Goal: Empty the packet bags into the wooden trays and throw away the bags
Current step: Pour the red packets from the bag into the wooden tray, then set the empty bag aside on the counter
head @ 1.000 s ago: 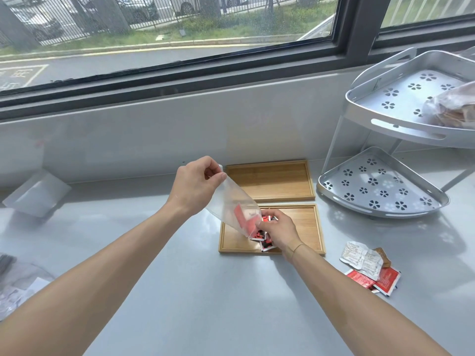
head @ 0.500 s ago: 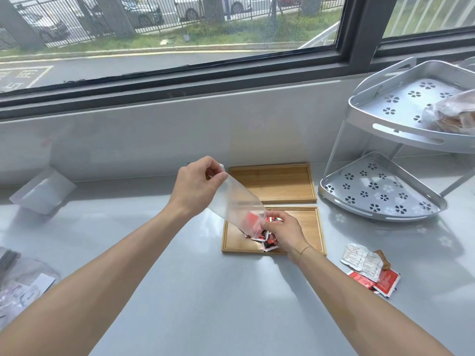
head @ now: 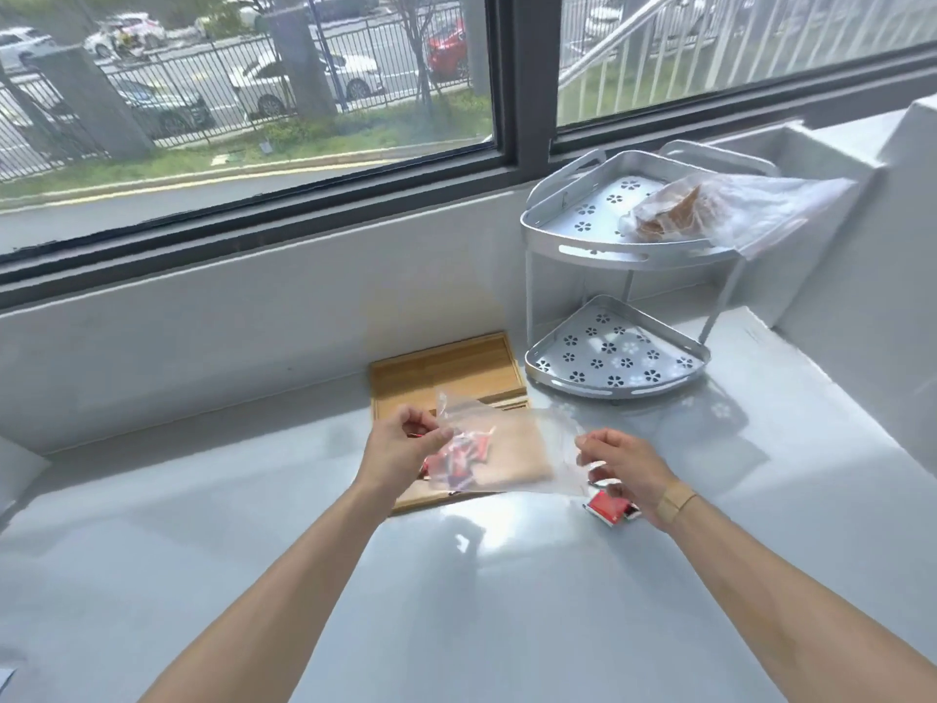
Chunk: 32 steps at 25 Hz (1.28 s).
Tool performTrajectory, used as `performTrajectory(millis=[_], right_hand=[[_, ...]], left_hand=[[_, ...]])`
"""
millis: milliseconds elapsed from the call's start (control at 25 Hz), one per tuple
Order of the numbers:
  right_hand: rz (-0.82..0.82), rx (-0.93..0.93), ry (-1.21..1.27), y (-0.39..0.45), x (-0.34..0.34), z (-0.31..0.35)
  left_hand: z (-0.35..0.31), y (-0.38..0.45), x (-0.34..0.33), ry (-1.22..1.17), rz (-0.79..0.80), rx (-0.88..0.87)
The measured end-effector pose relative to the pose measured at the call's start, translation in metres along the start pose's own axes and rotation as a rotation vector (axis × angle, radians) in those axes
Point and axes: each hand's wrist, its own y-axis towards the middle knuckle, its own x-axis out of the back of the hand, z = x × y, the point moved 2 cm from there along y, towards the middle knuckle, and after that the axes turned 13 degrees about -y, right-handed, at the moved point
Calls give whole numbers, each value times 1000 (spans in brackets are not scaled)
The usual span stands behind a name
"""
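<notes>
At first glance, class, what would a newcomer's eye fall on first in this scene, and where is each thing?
First, the clear plastic bag stretched between the left hand and right hand, held over the near wooden tray, where red packets show through it. Next, the white two-tier corner rack at back right, with a filled bag on its upper shelf. Behind runs a wide window onto a street.

A pale grey tabletop (head: 507,601) runs along the wall under the window. Against its back edge lie two wooden trays: the far tray (head: 441,367) bare, the near tray (head: 512,449) holding red packets (head: 459,456). Toward the back right corner stands a two-tier metal rack (head: 616,357). More red packets (head: 608,505) lie just right of the near tray.
</notes>
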Motion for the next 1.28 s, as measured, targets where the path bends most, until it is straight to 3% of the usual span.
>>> performTrajectory(millis=[280, 560, 760, 920, 1000, 1280], right_hand=[[-248, -69, 94, -78, 132, -90], [-471, -197, 164, -155, 229, -184], [-613, -286, 217, -188, 264, -233], [-682, -330, 242, -189, 272, -256], [-726, -370, 240, -185, 275, -265], [-759, -529, 135, -161, 277, -284]], left_hand=[[35, 1, -152, -85, 279, 212], [64, -22, -320, 67, 510, 325], [76, -41, -423, 260, 636, 249], [83, -48, -476, 544, 679, 16], [88, -49, -492, 685, 694, -85], [112, -46, -520, 855, 676, -177]])
